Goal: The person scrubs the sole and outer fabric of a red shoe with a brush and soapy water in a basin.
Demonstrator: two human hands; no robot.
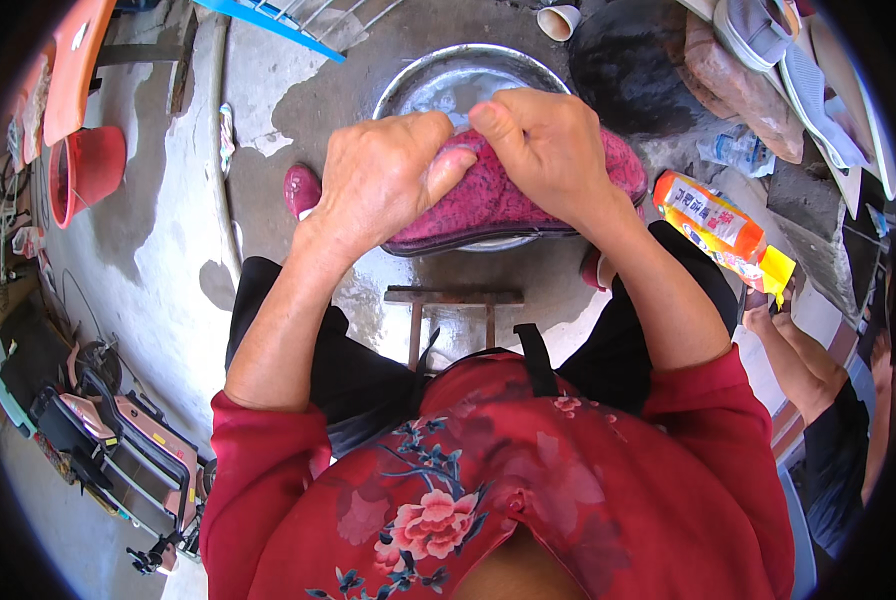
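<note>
My left hand is closed over the near-left part of a wet magenta fabric article with dark speckles and a dark edging. My right hand grips its upper middle, knuckles up and thumb bent towards the left hand. Whether it is a shoe or a bag I cannot tell. The article lies across a round metal basin and covers its near part. Cloudy water shows in the basin beyond my hands. My curled fingertips are hidden behind the fabric.
A small wooden stool stands between my knees. To the right are an orange packet bearing writing, a plastic bottle, grey shoes and another person's arm. A red bucket and a pole lie left; a paper cup lies beyond.
</note>
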